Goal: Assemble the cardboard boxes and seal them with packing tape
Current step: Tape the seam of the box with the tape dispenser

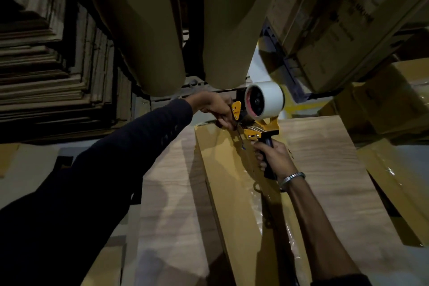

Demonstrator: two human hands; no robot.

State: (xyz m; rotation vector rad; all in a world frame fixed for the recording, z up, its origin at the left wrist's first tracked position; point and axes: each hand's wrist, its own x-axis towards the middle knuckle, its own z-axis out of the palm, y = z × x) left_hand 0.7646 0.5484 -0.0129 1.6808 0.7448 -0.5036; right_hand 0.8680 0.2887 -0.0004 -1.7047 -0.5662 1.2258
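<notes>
At lower centre a box (234, 183) lies on the wood-grain surface (325, 158), clear tape along its seam. Mid-frame, the right hand (272, 154) clenches the black handle of the dispenser (260, 121) at the box's far end. Beyond it, the left hand (216, 109) pinches the dispenser's front. Paper rolls (148, 30) fill the top.

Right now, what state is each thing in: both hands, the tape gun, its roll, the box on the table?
Right hand: grips the tape dispenser's black handle.
Left hand: at the dispenser's front, fingers curled at the tape end there.
Tape dispenser: at the box's far end.
Tape roll: mounted, still thick.
Cardboard box: lying flat, clear tape along its seam.
Wooden table: under the box.
</notes>
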